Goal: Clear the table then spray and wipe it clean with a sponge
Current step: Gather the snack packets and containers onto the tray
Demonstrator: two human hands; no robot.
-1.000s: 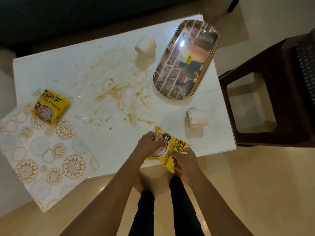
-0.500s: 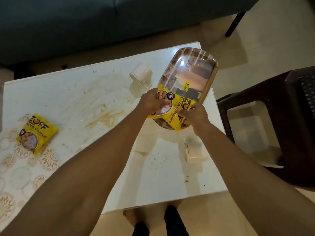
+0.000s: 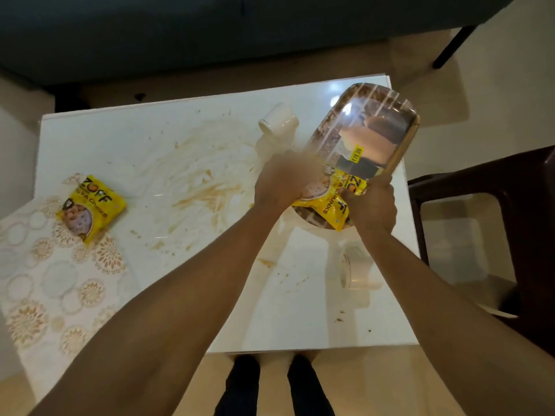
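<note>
Moved since the earlier frame: yellow snack packet (image 3: pixel 326 202), carried a little further over the near end of the tray, and left hand (image 3: pixel 283 183), now motion-blurred.

Item 1: yellow snack packet, black lettering, round window showing pale chunks; crumpled, held above the tray's near end, toward the table's right edge. Right hand (image 3: pixel 371 205) has its grip closed on the packet's right side; left hand's grip lies on the packet's left side, too blurred to tell how tightly.

Item 2: glossy printed tray (image 3: pixel 365 145), oblong, gold rim, yellow price sticker; at the far right corner of the table (image 3: pixel 288 319).

Item 3: second yellow packet (image 3: pixel 90 207), flat at the left edge, partly on a patterned cloth (image 3: pixel 54 280).

Item 4: paper cup (image 3: pixel 279 123), tipped, near the far edge, beside the tray. Second paper cup (image 3: pixel 356 270), on its side, near the right edge.

Item 5: brown smeared stains (image 3: pixel 204 187), mid-table.

Unchanged: second packet, both cups, stains.
</note>
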